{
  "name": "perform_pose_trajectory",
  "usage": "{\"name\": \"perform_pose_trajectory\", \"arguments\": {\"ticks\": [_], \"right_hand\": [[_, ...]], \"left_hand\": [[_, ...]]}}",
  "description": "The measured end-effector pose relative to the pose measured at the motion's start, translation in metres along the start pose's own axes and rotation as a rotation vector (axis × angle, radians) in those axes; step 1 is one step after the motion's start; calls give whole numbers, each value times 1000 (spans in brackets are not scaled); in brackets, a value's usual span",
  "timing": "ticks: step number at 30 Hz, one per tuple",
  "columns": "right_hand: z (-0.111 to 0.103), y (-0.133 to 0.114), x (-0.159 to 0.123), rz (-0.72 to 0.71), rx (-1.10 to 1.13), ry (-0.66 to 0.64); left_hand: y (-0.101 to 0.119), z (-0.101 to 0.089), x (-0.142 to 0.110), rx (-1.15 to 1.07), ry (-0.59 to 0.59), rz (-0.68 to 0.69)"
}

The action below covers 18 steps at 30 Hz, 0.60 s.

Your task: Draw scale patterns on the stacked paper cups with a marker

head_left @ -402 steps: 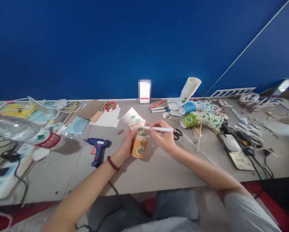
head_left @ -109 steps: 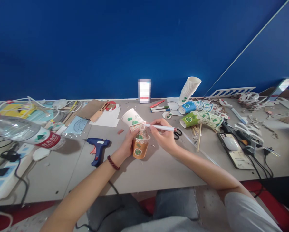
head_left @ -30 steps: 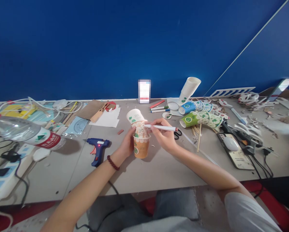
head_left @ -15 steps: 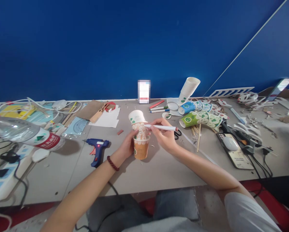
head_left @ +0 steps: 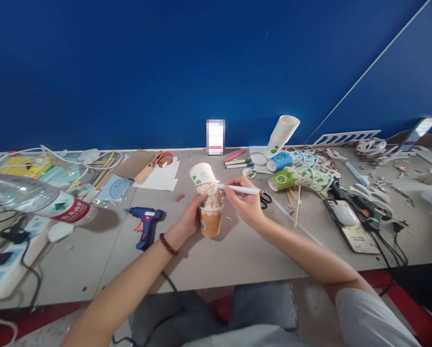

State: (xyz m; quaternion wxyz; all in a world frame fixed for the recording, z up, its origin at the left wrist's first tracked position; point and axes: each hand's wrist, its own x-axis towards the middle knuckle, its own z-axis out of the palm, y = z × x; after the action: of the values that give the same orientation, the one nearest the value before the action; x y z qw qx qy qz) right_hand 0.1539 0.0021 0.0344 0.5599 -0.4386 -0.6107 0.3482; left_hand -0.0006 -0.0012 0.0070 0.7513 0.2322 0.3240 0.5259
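My left hand [head_left: 193, 212] is wrapped round a joined column of paper cups [head_left: 211, 224]. Its lowest cup is orange, a part with orange scale pattern sits above, and a white cup [head_left: 202, 174] with green leaves leans left at the top. My right hand [head_left: 245, 200] pinches a white marker [head_left: 242, 189] with a reddish end, held almost level. The marker's tip meets or nearly meets the patterned part, just under the white cup. On the table to the left lies a blue glue gun [head_left: 147, 222] with a red light on.
A large water bottle [head_left: 45, 197] lies at the left beside a power strip [head_left: 15, 255]. A phone [head_left: 216, 137] stands against the blue wall. Several markers [head_left: 237, 161], a stack of white cups [head_left: 283, 132], blue and green cup figures [head_left: 290, 178] and scissors [head_left: 265, 199] are to the right.
The top white cup has tilted slightly further left as the cup column turned a little in my left hand. The marker has shifted slightly left with my right hand.
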Motion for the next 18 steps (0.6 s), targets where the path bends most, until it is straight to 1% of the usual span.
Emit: {"name": "perform_pose_trajectory", "arguments": {"ticks": [6,18], "right_hand": [[0,-2,1,-5,-10,-3],[0,1,0,-13,-8,-16]], "left_hand": [[0,2,-1,36,15,35],[0,0,-1,52,61,13]]}}
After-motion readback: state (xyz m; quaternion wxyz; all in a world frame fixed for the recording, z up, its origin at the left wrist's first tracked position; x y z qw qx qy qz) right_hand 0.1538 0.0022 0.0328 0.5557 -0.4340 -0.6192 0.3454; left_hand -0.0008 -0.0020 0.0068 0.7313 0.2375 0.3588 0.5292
